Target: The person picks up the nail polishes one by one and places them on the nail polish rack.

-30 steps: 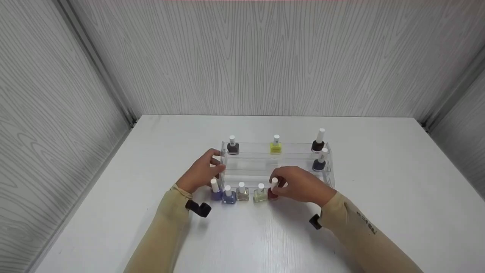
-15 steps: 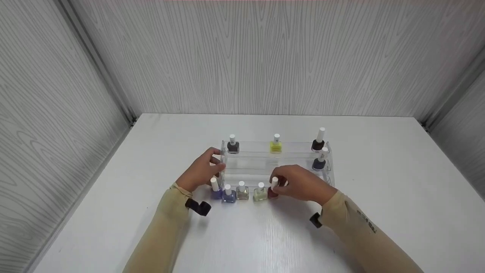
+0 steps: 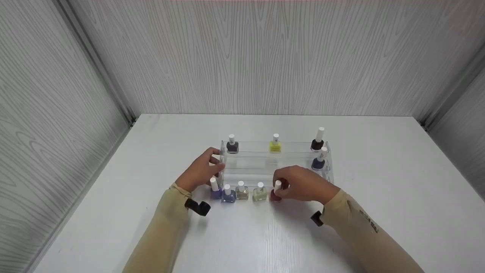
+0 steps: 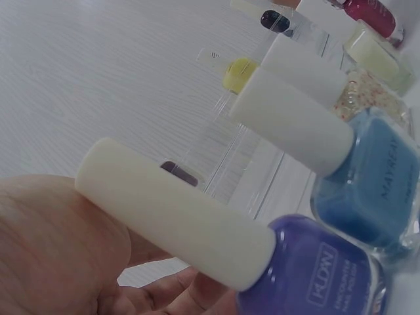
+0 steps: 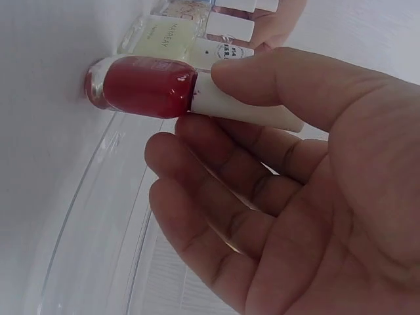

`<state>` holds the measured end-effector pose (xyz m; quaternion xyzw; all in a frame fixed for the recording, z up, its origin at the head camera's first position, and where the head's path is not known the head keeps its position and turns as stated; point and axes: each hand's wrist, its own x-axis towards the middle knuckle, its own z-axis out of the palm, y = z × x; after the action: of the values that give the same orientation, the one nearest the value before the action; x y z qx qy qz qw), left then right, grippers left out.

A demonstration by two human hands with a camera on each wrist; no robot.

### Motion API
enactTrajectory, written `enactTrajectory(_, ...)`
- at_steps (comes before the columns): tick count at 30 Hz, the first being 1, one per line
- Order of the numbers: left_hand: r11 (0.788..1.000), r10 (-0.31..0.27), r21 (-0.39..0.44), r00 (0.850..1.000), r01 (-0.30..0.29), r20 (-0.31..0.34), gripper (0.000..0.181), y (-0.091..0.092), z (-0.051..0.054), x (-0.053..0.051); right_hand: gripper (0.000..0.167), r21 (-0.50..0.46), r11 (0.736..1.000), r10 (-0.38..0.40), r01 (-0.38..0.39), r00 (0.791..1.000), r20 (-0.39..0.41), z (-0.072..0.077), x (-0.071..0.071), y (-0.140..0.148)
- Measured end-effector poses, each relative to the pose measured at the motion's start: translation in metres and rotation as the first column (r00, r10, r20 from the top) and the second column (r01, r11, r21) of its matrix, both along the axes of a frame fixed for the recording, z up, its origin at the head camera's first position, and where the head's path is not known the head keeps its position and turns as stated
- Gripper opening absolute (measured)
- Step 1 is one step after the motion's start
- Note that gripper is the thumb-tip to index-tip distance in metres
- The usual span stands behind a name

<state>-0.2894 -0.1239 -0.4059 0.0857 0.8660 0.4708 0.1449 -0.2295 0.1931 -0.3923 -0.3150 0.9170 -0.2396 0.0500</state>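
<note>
My right hand (image 3: 305, 184) pinches a red nail polish bottle (image 5: 147, 86) by its white cap, between thumb and fingers. The bottle is upright at the right end of a front row, just before a clear tiered rack (image 3: 246, 163). My left hand (image 3: 200, 171) holds the rack's left end, thumb on the near side; some of its fingers are hidden. Along the row stand a purple bottle (image 4: 315, 269), a blue bottle (image 4: 374, 184), a glitter bottle (image 3: 242, 193) and a pale green bottle (image 3: 260, 194). The purple one is closest to my left hand.
On the rack's top tier are a dark grey bottle (image 3: 232, 147), a yellow bottle (image 3: 275, 146) and a dark red bottle (image 3: 317, 145). A dark blue bottle (image 3: 318, 163) sits one tier lower at right. The white table (image 3: 242, 239) meets panelled walls behind and at both sides.
My right hand has shifted slightly right with the red nail polish bottle, widening the gap to the pale green one. My left hand stays at the rack's end.
</note>
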Motion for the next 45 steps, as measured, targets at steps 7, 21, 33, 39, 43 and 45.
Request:
enactTrajectory(7, 1.0, 0.011, -0.004, 1.0, -0.011, 0.003, 0.051, 0.0, -0.001, -0.001, 0.012, 0.049, 0.998, 0.027, -0.029, 0.999, 0.039, 0.004, -0.001, 0.007)
enactTrajectory(21, 1.0, 0.005, 0.011, 1.0, -0.005, -0.003, 0.049, 0.0, 0.0, -0.001, 0.011, 0.073, 0.994, 0.067, -0.079, 0.986, 0.155, 0.002, -0.001, 0.01)
enactTrajectory(33, 1.0, -0.008, 0.011, 1.0, 0.008, 0.0, 0.049, 0.0, 0.001, 0.001, 0.01, 0.058, 0.994, 0.083, -0.094, 0.981, 0.175, 0.002, 0.0, 0.01)
enactTrajectory(39, 1.0, -0.007, 0.012, 1.0, 0.007, -0.002, 0.049, 0.0, 0.001, 0.001, 0.011, 0.062, 0.994, 0.076, -0.089, 0.981, 0.179, 0.002, 0.0, 0.011)
enactTrajectory(43, 1.0, -0.002, 0.014, 1.0, 0.002, 0.001, 0.049, 0.0, 0.001, 0.001, 0.013, 0.059, 0.995, 0.071, -0.083, 0.979, 0.189, 0.001, 0.0, 0.013)
enactTrajectory(45, 1.0, 0.0, 0.01, 1.0, 0.0, 0.002, 0.05, 0.0, 0.001, 0.001, 0.014, 0.058, 0.995, 0.072, -0.084, 0.979, 0.191, 0.001, 0.0, 0.014)
